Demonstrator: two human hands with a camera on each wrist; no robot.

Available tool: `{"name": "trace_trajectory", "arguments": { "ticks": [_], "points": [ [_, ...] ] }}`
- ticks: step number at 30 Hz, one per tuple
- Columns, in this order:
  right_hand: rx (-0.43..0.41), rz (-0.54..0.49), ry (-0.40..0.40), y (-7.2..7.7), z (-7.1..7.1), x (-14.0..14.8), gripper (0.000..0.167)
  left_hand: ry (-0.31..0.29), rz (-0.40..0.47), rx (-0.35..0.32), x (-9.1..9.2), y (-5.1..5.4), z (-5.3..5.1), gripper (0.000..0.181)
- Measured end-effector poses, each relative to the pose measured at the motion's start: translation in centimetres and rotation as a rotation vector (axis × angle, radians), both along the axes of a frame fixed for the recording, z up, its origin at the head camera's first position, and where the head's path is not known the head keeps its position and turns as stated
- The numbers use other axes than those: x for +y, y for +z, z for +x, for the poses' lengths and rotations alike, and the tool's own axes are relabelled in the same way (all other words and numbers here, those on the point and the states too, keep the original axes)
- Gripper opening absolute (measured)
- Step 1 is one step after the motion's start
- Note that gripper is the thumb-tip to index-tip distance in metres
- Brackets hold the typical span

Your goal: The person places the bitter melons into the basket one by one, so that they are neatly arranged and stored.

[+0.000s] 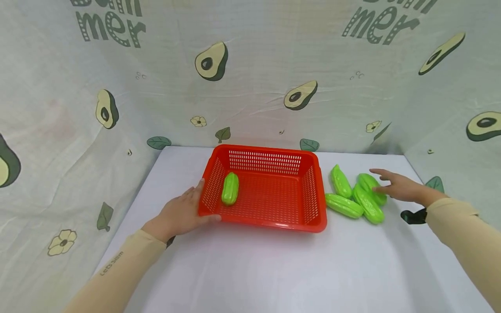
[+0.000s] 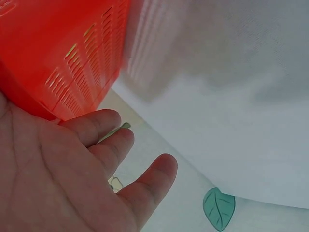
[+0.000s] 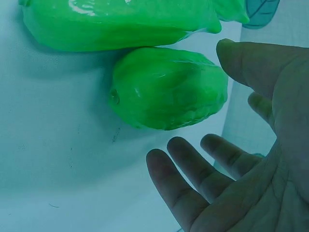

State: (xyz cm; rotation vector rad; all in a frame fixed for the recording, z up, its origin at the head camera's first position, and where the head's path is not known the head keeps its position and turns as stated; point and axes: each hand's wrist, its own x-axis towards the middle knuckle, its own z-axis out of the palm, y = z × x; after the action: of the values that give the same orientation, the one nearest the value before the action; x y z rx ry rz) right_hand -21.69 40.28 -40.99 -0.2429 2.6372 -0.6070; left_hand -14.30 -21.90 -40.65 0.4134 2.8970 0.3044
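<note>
At the near-left corner of the red basket [image 1: 270, 198], left hand [image 1: 182, 215] touches the rim: fingers along the left wall, thumb along the front edge, grip apart, not clamped. Basket sits upright on the white tabletop [image 1: 258, 269], slotted walls, contents one piece: inside gourd [image 1: 230, 189], green and ribbed, lying near the left wall, long axis roughly front to back. Outside, right of basket, four more green ones clustered: front gourd [image 1: 344, 206], one end right by the basket wall, can't tell if touching; back gourd [image 1: 340, 181] behind it; slanted gourd [image 1: 369, 206] next; far-right gourd [image 1: 367, 181] beside that. Right hand [image 1: 401, 188] is at the last one, grip apart, clamped on nothing; can't tell if fingertips touch.
</note>
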Motion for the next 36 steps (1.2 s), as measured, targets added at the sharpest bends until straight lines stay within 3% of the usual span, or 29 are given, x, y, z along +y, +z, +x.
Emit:
{"name": "trace_trajectory", "arguments": {
  "ticks": [9,17,24,27,30,36],
  "points": [
    [-0.028,-0.031,0.04,-0.7,-0.6,0.2,0.082,0.006,-0.002,0.006,0.1,0.1,0.0,0.13],
    [-0.011,0.05,0.086,-1.3,-1.6,0.2,0.079,0.008,0.005,0.009,0.0,0.1,-0.1,0.131],
    [-0.176,-0.048,0.022,-1.2,-1.8,0.0,0.082,0.007,-0.002,0.005,0.1,0.1,0.0,0.132],
    [-0.2,-0.068,0.005,-1.0,-1.7,0.1,0.083,0.008,-0.009,0.009,0.2,0.2,0.0,0.131],
    [-0.179,-0.069,-0.008,-0.8,-1.4,0.5,0.082,0.007,-0.011,0.008,0.2,0.2,0.1,0.13],
    [-0.057,-0.079,-0.021,0.3,-0.8,1.4,0.078,0.011,-0.01,0.006,0.2,0.2,0.1,0.13]
  ]
}}
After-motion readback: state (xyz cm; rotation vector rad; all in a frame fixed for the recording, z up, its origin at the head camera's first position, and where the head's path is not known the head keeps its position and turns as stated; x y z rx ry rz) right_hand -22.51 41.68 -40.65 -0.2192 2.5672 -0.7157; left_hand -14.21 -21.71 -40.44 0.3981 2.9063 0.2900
